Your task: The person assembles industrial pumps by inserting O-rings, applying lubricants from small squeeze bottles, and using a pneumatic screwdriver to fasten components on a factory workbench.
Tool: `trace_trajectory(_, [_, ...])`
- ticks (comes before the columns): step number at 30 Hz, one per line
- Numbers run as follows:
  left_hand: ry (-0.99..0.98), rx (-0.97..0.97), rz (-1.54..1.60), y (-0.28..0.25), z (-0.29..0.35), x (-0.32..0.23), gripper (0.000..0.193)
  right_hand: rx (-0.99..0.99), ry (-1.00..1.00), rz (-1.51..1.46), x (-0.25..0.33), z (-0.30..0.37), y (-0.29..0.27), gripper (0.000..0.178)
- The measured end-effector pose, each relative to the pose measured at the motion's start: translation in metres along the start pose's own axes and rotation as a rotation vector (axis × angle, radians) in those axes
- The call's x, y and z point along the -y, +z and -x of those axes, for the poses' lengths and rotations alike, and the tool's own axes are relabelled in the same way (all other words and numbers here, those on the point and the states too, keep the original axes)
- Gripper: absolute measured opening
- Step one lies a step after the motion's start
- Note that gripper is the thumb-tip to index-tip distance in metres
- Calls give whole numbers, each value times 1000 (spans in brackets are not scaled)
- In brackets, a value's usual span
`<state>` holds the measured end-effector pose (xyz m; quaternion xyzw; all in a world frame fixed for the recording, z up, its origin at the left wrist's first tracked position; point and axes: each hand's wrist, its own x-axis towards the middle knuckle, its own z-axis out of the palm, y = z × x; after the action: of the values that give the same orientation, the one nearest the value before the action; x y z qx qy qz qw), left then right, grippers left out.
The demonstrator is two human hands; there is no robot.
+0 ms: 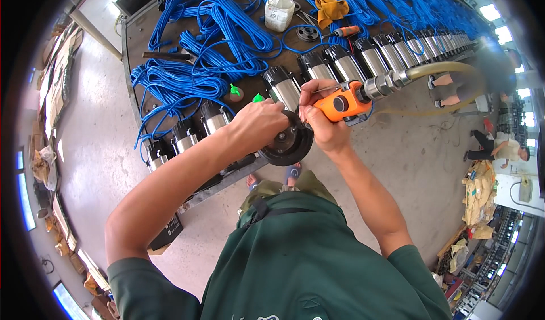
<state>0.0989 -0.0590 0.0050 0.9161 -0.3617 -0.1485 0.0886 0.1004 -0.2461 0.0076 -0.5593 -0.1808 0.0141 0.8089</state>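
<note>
My right hand (pixel 326 124) is closed round an orange air tool (pixel 342 104), with a metal fitting and a hose running from its far end. My left hand (pixel 258 124) has its fingers curled at the upper left rim of a dark round pump end piece (pixel 288 141). That disc faces up toward me at the bench edge, and the tool's working tip is hidden by my fingers. Whatever the left fingertips pinch cannot be made out. Just beyond my hands lies a silver motor cylinder (pixel 282 87) with a black cap.
Silver motors (pixel 372 56) line the bench edge, with coiled blue cables (pixel 227 30) behind them. A white plastic bottle (pixel 279 12), a yellow cloth (pixel 331 11) and green-tipped bottles (pixel 235 92) stand among them. The yellowish hose (pixel 448 67) arcs right. Another person (pixel 505 148) is off to the right.
</note>
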Motion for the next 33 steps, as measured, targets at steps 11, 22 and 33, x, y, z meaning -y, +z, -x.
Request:
trace_trajectory(11, [135, -37, -17, -3, -4, 9, 19, -18, 57, 70, 1, -8, 8, 27])
trace_trajectory(22, [135, -94, -46, -1, -5, 7, 10, 2, 33, 106, -2, 8, 5, 28])
trace_trajectory(33, [109, 49, -9, -5, -10, 6, 27, -31, 16, 99, 0, 5, 11, 25])
